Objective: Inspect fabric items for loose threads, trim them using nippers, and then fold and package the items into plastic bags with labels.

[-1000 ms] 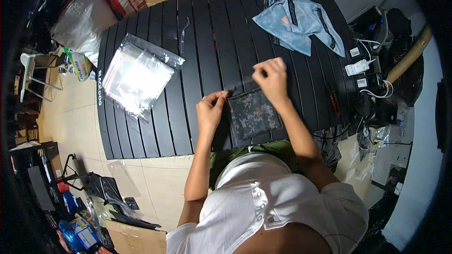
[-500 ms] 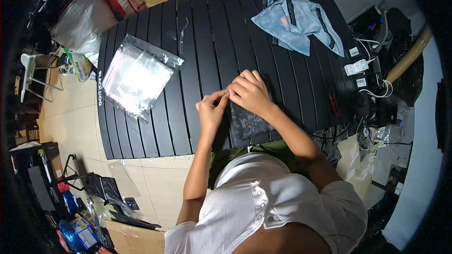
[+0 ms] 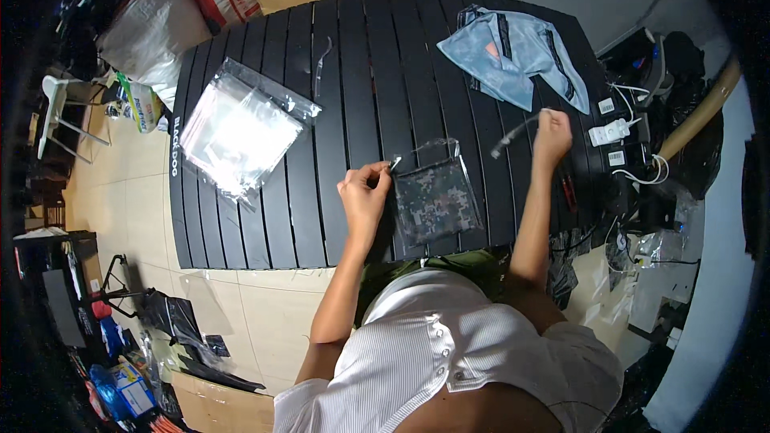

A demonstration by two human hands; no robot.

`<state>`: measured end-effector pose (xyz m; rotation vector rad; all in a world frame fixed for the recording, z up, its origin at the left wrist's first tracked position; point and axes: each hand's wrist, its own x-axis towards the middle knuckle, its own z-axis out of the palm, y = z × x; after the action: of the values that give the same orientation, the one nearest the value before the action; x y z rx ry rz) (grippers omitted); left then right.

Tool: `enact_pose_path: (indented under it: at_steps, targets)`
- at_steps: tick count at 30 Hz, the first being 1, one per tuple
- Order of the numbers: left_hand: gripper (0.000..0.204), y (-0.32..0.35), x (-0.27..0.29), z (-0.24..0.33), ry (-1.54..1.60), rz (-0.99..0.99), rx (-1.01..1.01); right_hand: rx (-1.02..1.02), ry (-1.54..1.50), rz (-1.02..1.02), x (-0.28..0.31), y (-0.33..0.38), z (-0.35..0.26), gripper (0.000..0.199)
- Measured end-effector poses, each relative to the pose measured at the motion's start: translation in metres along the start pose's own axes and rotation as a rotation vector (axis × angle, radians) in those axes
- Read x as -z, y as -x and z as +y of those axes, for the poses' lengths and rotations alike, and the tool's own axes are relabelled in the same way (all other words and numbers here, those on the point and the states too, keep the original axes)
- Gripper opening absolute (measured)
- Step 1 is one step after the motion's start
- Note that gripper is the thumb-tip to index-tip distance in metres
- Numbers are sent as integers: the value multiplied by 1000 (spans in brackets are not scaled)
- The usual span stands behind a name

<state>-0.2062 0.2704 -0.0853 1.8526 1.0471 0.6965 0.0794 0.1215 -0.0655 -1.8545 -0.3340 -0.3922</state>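
Observation:
A clear plastic bag [image 3: 437,200] with a folded dark camouflage-patterned cloth inside lies at the near edge of the black slatted table [image 3: 353,96]. My left hand [image 3: 365,196] pinches the bag's upper left corner between thumb and fingers. The bag's clear flap [image 3: 439,146] sticks up past the cloth along the far side. Off to the right, my right hand [image 3: 552,138] is raised with closed fingers and grips one end of a thin, see-through plastic strip [image 3: 512,138], blurred by motion, which trails to the left.
A stack of clear plastic bags [image 3: 245,132] lies on the left, with a loose clear strip [image 3: 322,64] beyond it. Blue-grey plastic packaging [image 3: 513,52] rests at the far right. Near the right edge are a slim red tool [image 3: 569,192] and white plugs with cables [image 3: 609,132].
My right hand has moved away from my left hand to the right, drawing the plastic strip off with it. The camouflage cloth in its bag is now uncovered. My left hand keeps its pinch.

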Motion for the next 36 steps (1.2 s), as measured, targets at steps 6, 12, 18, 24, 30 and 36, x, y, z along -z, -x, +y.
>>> enact_pose_path:
  at_steps: [6,12,18,24,30,36]
  targets:
    - [49,8,8,43,-162,89,-224,174,1,-469,6,65,-126,5]
    - [16,38,64,56,292,-283,176,417,-487,-1149,-13,131,-147,11]
    - [6,110,166,-3,63,-612,325,317,-268,-1375,2,116,-114,14]
    - [73,158,178,-58,-539,-201,418,160,169,-797,-14,71,-67,24]
    - [52,120,175,13,-297,-429,945,63,300,-996,-32,72,-54,23]
    - [31,48,116,60,95,-182,352,-62,214,-986,-28,70,-48,14]
